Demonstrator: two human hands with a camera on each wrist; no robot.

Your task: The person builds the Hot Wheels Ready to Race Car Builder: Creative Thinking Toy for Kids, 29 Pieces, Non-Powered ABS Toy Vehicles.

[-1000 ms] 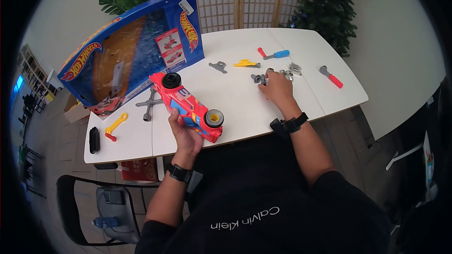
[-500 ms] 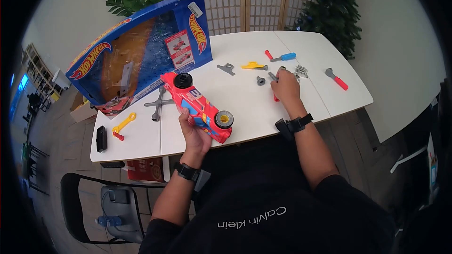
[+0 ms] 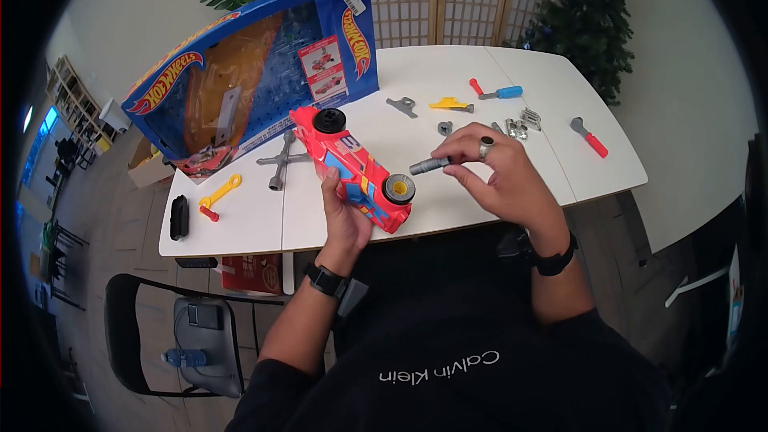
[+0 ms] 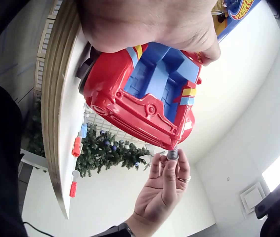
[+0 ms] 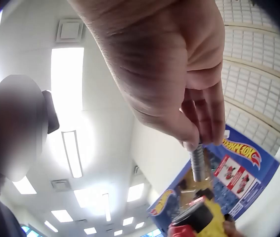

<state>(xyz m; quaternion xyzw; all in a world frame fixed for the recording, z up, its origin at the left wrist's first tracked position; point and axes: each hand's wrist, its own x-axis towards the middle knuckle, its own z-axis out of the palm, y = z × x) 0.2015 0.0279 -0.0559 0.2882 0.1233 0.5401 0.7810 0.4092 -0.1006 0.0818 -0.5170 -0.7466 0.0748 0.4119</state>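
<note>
The left grip (image 3: 350,228) clasps a glossy, curved red toy car (image 3: 357,166) above the smooth white bench (image 3: 552,84); the right grip (image 3: 512,180) pinches a ridged grey cylindrical bolt (image 3: 430,166) near the car's round, dark-rimmed, yellow-centred wheel (image 3: 399,189).

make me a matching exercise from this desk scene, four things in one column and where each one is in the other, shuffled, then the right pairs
Things
1. toy car
2. grey screw
3. yellow wrench
4. Hot Wheels box

Places
a. lying on the table near a small red piece
b. pinched in the right grip
c. standing up on the table
d. held in the left grip

Right pairs: 1-d, 2-b, 3-a, 4-c
</note>
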